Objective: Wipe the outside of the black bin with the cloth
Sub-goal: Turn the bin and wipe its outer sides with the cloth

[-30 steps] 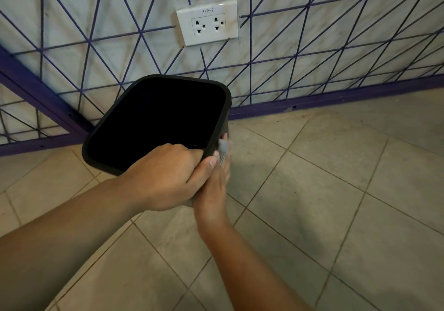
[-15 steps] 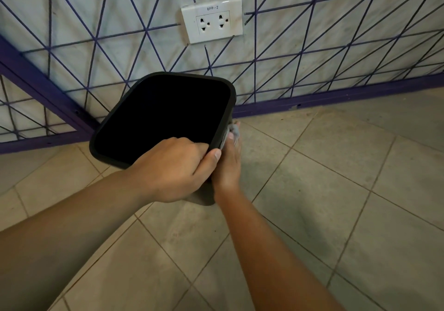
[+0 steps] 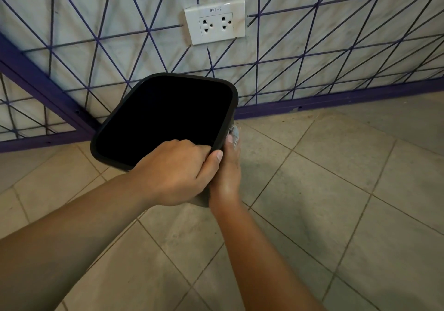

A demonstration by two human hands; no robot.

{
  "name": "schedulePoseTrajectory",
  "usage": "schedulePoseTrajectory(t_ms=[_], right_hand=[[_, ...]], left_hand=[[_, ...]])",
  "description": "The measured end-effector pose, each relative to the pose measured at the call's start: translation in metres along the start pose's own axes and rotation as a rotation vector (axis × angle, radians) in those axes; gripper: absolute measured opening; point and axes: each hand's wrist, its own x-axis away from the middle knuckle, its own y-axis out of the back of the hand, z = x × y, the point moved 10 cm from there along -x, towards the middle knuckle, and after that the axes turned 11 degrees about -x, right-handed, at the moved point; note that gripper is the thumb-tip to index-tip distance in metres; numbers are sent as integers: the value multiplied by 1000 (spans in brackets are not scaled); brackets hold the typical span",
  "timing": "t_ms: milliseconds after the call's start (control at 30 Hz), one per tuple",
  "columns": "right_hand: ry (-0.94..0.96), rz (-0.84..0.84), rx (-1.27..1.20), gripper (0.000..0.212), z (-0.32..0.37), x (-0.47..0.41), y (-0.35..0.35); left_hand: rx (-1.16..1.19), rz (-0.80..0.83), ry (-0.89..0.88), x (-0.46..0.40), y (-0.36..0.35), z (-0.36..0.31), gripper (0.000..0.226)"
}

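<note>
Forearms reach in from the lower edge toward the centre of the frame. The left hand [image 3: 177, 169] grips the near rim of the black bin [image 3: 134, 121], fingers curled inside, thumb outside. Just right of it, touching the bin's right outer wall, the right hand [image 3: 228, 171] presses a grey cloth [image 3: 235, 131], mostly hidden. The bin is tilted over the tiled floor [image 3: 336, 202]. Beyond, upper centre, a white socket [image 3: 215, 21] sits on the purple-lined wall [image 3: 336, 46].

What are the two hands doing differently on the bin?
The left hand grips the black bin's near rim from above; the right hand sits lower, against the bin's outer side. The left hand holds no cloth; the right holds the cloth there. Both touch the bin.
</note>
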Motion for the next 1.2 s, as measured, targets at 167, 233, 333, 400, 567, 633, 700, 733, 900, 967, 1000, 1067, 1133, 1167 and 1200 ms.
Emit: schedulePoseTrajectory(t_ms=[167,233,333,400,567,633,700,733,900,967,1000,1067,1133,1167,1200], right_hand=[[96,57,8,100,12,1,-7],[39,21,-21,119,-8,-31,2],[18,45,-9,106,-5,-15,-3],[104,106,38,99,16,16,-13],[122,15,77,94,13,-20,1],[82,-2,37,96,9,-26,4],[118,38,34,96,11,-1,-1],[164,65,40,91,12,17,-4],[263,66,115,83,14,16,-5],[163,23,100,93,10,-20,2],[119,5,70,98,8,-34,5],[70,-3,22,101,5,-34,4],[109,38,43,89,9,-7,-4],[166,77,57,82,13,9,-8],[217,105,65,81,16,21,-11]], left_hand=[[3,-16,9,-2,1,2,51],[-24,-23,18,-3,1,1,43],[-26,-7,22,-3,0,3,47],[-18,-3,16,-2,-1,6,55],[24,-15,-6,-4,2,4,45],[46,-10,-4,-5,1,4,45],[42,-13,-12,-4,1,5,48],[42,-10,-18,-2,0,5,47],[36,-9,-21,-3,0,5,49],[25,-18,-29,-6,1,5,51],[28,-12,-32,-7,1,5,51],[30,-7,-40,-7,0,4,50],[21,-12,-46,-6,0,5,51],[22,-9,-45,-6,-1,5,50],[24,-5,-42,-6,-1,5,49]])
